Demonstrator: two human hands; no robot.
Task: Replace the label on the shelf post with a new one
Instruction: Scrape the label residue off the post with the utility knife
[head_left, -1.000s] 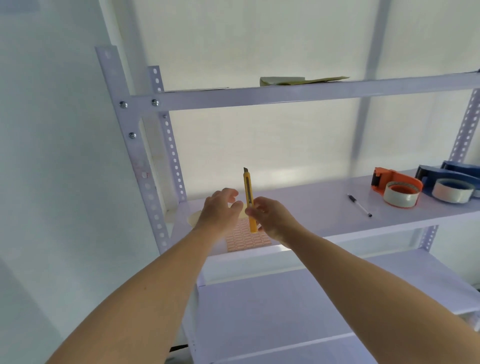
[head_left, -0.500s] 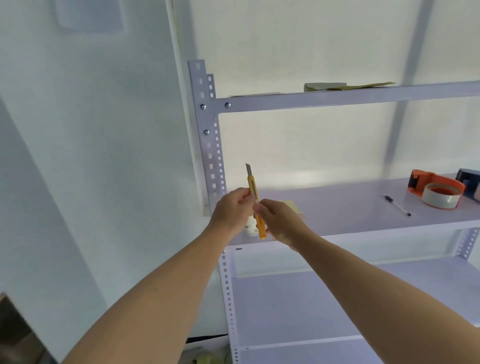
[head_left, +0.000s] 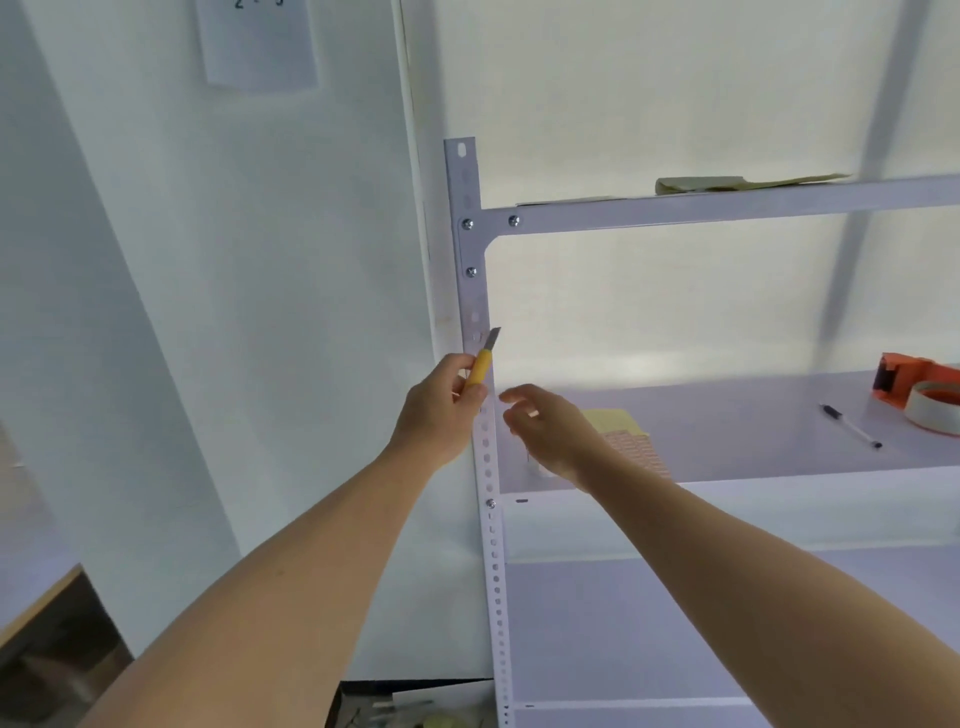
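A white perforated shelf post (head_left: 475, 291) runs up the middle of the head view. My left hand (head_left: 441, 408) grips a yellow utility knife (head_left: 482, 364), its short blade out and its tip against the post just above my fingers. Any label on the post is too faint to make out. My right hand (head_left: 545, 431) hovers just right of the post with fingers spread, holding nothing. A sheet of pink labels (head_left: 636, 449) lies on the middle shelf (head_left: 727, 415) behind my right hand, beside a yellow pad (head_left: 613, 420).
A pen (head_left: 852, 426) and an orange tape dispenser (head_left: 919, 395) lie on the middle shelf to the right. Folded paper (head_left: 727, 183) rests on the top shelf. A white wall is left of the post, with a posted sheet (head_left: 260, 41) above. Clutter sits on the floor (head_left: 415, 712).
The knife has passed from both hands into my left hand alone and risen to the post. My right hand has let go and opened. The view has swung left.
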